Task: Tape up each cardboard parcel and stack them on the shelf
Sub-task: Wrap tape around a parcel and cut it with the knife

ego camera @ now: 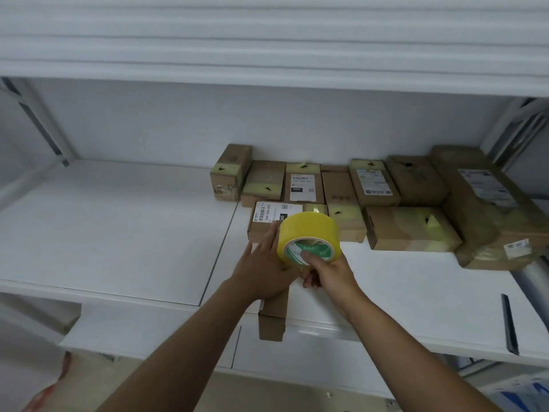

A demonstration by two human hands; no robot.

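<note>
My right hand (329,272) grips a yellow tape roll (309,233), with the thumb hooked inside its core. My left hand (264,263) lies flat with straight fingers on a small cardboard parcel (271,316) that sticks out over the shelf's front edge; most of the parcel is hidden under both hands. Behind the roll, several taped parcels (410,230) sit on the white shelf (118,233), some bearing white labels and patches of yellow tape.
The parcels fill the shelf's back right, with a large flat box (487,209) furthest right. Metal shelf uprights (38,123) stand at both sides. A dark strip (509,322) lies on the front edge at the right. A lower shelf board (148,331) shows below.
</note>
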